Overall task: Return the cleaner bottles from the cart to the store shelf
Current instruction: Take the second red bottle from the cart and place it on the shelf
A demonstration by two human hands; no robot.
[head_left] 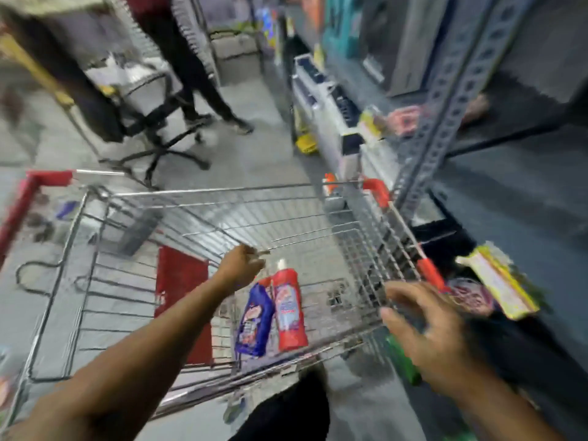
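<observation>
A wire shopping cart [197,198] with red corner caps fills the middle of the head view. Two cleaner bottles lie side by side on its floor: a blue one [254,321] and a red one [289,310] with a white cap. My left hand [241,268] reaches down into the cart just above the bottles' tops, fingers apart, holding nothing. My right hand [423,319] hovers open over the cart's right rim, near the store shelf [509,186]. A green object [402,361] shows partly beneath my right hand, blurred.
Grey metal shelving runs along the right, with a yellow packet [499,278] and other goods on a lower shelf. A person's legs [203,78] and an office chair [159,132] stand on the floor beyond the cart. A black cable [31,278] lies at left.
</observation>
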